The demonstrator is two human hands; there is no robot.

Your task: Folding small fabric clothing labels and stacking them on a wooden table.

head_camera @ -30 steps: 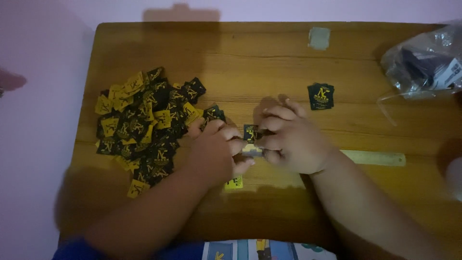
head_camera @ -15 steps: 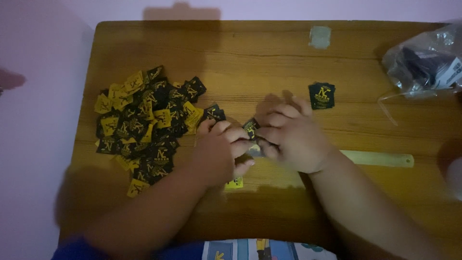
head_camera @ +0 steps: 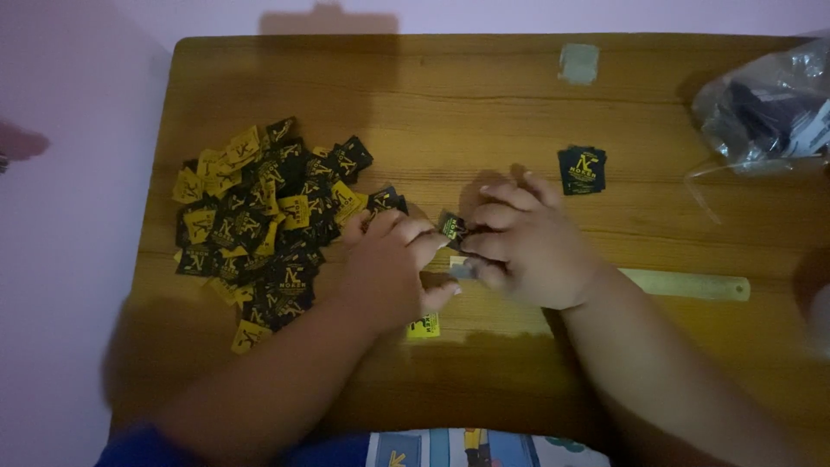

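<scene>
Both hands, left hand (head_camera: pixel 389 272) and right hand (head_camera: pixel 527 246), pinched one small black-and-gold woven label (head_camera: pixel 451 227) at mid-table; I judged it light and floppy, best held by its edges. Label pile (head_camera: pixel 259 229) lay left, ruler (head_camera: pixel 687 284) right.

I see my left hand (head_camera: pixel 389 268) hemmed in on its outer side by the heap of black and yellow labels (head_camera: pixel 264 229), which lies just beside it, so the bare tabletop (head_camera: pixel 450 104) beyond both hands is the widest free room. My right hand (head_camera: pixel 527 246) has the pale ruler (head_camera: pixel 692 284) running out from under it and one black label (head_camera: pixel 581 169) near its fingers. The crumpled plastic bag (head_camera: pixel 769 108) blocks the far right corner, and a yellow label (head_camera: pixel 424 326) lies just below my left hand.
</scene>
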